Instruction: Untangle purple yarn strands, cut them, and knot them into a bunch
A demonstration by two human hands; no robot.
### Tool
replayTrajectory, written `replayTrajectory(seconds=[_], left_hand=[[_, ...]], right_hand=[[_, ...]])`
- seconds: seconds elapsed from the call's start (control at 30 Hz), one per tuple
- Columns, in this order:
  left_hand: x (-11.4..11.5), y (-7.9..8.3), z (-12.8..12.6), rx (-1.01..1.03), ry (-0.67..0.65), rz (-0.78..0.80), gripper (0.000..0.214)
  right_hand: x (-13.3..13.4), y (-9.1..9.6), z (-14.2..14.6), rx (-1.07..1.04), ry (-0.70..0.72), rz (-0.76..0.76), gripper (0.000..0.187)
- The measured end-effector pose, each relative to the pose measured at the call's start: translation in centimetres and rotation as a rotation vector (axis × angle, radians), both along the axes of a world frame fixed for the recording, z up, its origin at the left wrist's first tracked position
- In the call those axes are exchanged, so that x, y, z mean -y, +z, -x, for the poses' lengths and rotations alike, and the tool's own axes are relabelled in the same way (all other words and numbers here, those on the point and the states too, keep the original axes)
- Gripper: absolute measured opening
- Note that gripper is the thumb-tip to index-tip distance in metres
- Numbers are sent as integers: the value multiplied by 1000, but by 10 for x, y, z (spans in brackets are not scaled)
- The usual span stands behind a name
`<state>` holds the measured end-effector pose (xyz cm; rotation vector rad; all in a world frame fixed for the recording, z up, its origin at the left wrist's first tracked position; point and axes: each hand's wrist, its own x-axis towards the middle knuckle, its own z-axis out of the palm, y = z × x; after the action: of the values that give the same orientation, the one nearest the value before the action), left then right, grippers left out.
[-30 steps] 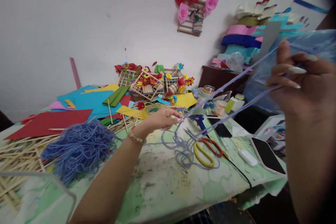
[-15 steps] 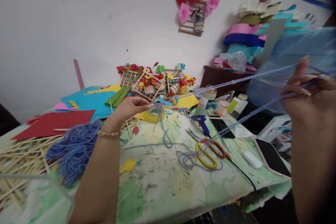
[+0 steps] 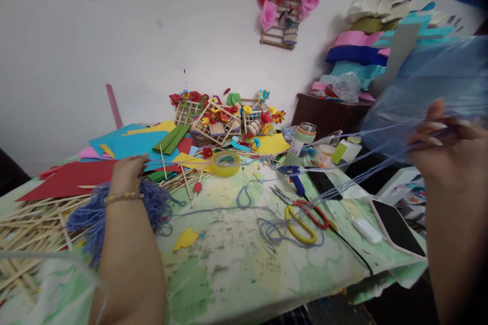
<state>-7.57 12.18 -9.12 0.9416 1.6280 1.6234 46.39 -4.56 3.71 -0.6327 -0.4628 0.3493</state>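
Note:
Strands of blue-purple yarn (image 3: 366,163) stretch across the right side of the table to my right hand (image 3: 448,144), raised at the right edge with its fingers curled round them. My left hand (image 3: 129,170) is above the red paper, beside a tangled heap of the same yarn (image 3: 154,205). Its fingers are pinched, with a thin strand running right from the fingertips toward a roll of yellow tape (image 3: 224,164). More loose yarn lies in loops around scissors (image 3: 301,221) with red and yellow handles.
Wooden sticks (image 3: 23,223) lie at the left, near red paper (image 3: 64,180) and blue paper (image 3: 141,144). Stick lattices with paper flowers (image 3: 217,122) stand against the wall. A glue gun (image 3: 293,180), a bottle (image 3: 301,144) and a phone (image 3: 398,228) are on the right.
My left hand has moved left, from beside the tape to the yarn heap. The strands at my right hand hang lower and more spread out; that hand has dropped slightly.

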Motion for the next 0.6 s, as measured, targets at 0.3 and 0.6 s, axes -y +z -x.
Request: replayTrajectory(seconds=[0.3, 0.6], left_hand=[[34, 46, -110, -332, -391, -259, 26], [98, 44, -188, -64, -1269, -482, 32]], right_hand=[[-11, -18, 141, 550, 936, 376, 32], [-26, -21, 201, 789, 825, 115, 26]])
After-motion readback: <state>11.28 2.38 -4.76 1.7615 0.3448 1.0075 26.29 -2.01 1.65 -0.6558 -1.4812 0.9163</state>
